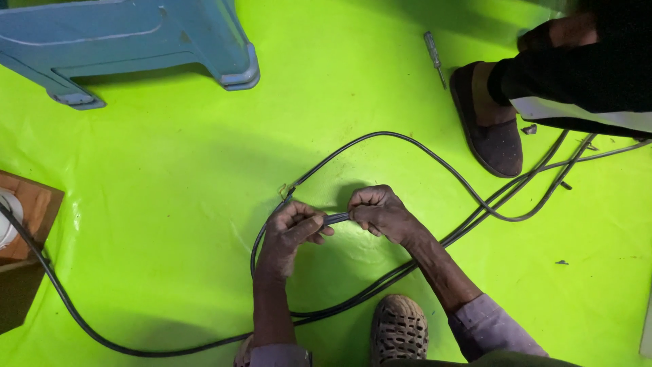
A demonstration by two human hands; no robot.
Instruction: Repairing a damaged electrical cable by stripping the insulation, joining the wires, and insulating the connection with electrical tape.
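Both hands, left (291,230) and right (379,211), pinch a thin black cable (337,217) between closed fingers. It loops loosely over a bright green floor sheet (170,177). A blue stool (129,41) and screwdriver (434,57) lie beyond.

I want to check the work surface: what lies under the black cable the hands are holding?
A bright green sheet lies under the black cable. Whatever is beneath that sheet is covered.
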